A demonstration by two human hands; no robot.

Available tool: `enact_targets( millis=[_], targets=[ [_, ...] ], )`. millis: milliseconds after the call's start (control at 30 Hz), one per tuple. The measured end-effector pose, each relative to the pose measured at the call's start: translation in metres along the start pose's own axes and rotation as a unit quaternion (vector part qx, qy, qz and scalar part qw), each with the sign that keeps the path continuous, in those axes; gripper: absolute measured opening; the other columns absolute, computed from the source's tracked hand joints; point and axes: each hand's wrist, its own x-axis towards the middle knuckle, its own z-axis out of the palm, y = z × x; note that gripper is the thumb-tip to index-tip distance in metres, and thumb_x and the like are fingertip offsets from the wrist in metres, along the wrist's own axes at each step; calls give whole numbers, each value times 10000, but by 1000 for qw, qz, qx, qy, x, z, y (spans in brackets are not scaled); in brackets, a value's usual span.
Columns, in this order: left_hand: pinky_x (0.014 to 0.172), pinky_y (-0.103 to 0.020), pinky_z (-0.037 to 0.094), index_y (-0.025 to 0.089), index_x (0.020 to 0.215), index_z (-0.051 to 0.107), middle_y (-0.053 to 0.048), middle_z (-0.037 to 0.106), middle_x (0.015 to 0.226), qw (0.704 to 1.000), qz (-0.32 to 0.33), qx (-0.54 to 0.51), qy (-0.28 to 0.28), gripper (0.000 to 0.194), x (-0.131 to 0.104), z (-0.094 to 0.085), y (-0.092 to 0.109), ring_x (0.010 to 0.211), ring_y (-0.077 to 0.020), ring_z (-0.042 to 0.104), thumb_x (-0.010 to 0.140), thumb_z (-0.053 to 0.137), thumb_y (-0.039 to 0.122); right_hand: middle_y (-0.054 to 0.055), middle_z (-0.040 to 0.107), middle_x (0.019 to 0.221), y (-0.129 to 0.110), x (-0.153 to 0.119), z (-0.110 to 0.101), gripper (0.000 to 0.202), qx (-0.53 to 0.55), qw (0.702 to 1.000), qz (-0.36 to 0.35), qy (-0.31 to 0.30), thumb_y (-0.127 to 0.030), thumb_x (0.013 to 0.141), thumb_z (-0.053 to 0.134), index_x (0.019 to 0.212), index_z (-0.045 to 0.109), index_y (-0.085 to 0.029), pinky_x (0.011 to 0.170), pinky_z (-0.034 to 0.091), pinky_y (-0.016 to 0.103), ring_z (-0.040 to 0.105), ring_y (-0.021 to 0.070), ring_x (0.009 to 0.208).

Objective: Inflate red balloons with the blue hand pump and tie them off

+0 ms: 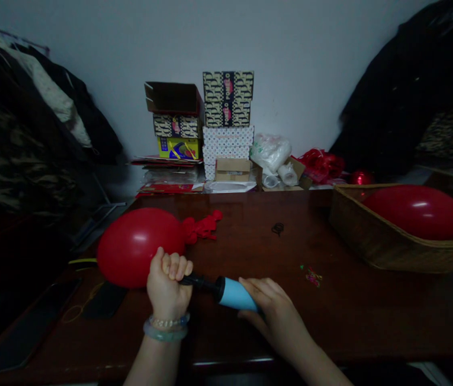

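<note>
A hand balloon pump with a light blue barrel (pixel 237 294) and a black rod lies slantwise over the near part of the table. My left hand (pixel 170 281), wearing bracelets, is closed round the black end of the pump. My right hand (pixel 270 308) wraps the far end of the blue barrel, hiding its tip. Just behind my left hand is an inflated red balloon (pixel 135 244); whether it is joined to the pump I cannot tell. Beside it lie several limp red balloons (pixel 204 228).
On the right, a woven basket (pixel 387 244) holds another inflated red balloon (pixel 419 209). Small coloured bits (pixel 313 276) and a black coil (pixel 277 229) lie on the dark table (pixel 246 225). Stacked boxes (pixel 228 99) stand at the back. A dark flat object (pixel 103 301) lies left.
</note>
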Motion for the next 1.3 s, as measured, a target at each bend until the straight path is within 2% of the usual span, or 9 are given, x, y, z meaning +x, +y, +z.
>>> enact_targets(
  millis=[167, 333, 533, 767, 967, 1100, 1300],
  targets=[
    [377, -219, 248, 189, 525, 195, 80, 233, 393, 999, 36, -23, 10, 450, 13, -10, 25, 339, -61, 223, 776, 568, 168, 80, 611, 1245, 18, 0, -5, 573, -26, 999, -30, 19, -282, 833, 677, 1362, 457, -254, 943, 470, 430, 565, 250, 1074],
    [377, -218, 251, 190, 535, 178, 80, 234, 394, 998, 47, -27, 16, 451, 16, -15, 30, 340, -62, 226, 766, 564, 152, 87, 617, 1244, 26, -2, -3, 534, -54, 997, -44, 35, -325, 865, 634, 1363, 458, -242, 926, 487, 427, 573, 247, 1081],
    [380, -215, 250, 189, 537, 180, 82, 237, 396, 999, 38, -23, 8, 467, 11, -11, 18, 340, -58, 231, 772, 584, 175, 104, 612, 1248, 21, -5, 2, 515, -78, 994, -35, 64, -312, 878, 613, 1362, 460, -223, 941, 467, 455, 563, 261, 1086],
    [390, -213, 261, 187, 531, 203, 86, 242, 400, 1000, 3, -7, -3, 509, -3, -3, -11, 347, -51, 244, 804, 625, 274, 100, 622, 1225, 0, -6, 11, 530, -59, 995, -8, 74, -261, 859, 628, 1360, 456, -243, 886, 475, 468, 570, 271, 1027],
    [382, -225, 251, 193, 516, 235, 80, 246, 393, 1000, -20, 7, 8, 486, -13, 5, -26, 343, -59, 229, 817, 608, 271, 88, 626, 1219, -7, -6, 13, 549, -52, 997, 0, 55, -262, 832, 665, 1345, 472, -237, 870, 490, 441, 574, 271, 1027],
    [381, -225, 249, 192, 517, 227, 80, 241, 389, 1000, -3, 5, 9, 471, -8, 3, -15, 339, -60, 222, 807, 595, 237, 82, 617, 1234, -2, -4, 10, 563, -46, 998, -5, 38, -280, 830, 673, 1351, 466, -240, 901, 486, 434, 564, 264, 1061],
    [381, -217, 246, 189, 543, 169, 82, 242, 396, 999, 32, -17, 11, 474, 10, -8, 19, 337, -54, 239, 762, 589, 176, 81, 613, 1255, 12, -2, 1, 535, -74, 995, -30, 55, -311, 858, 641, 1359, 463, -251, 940, 476, 437, 562, 252, 1099]
  ],
)
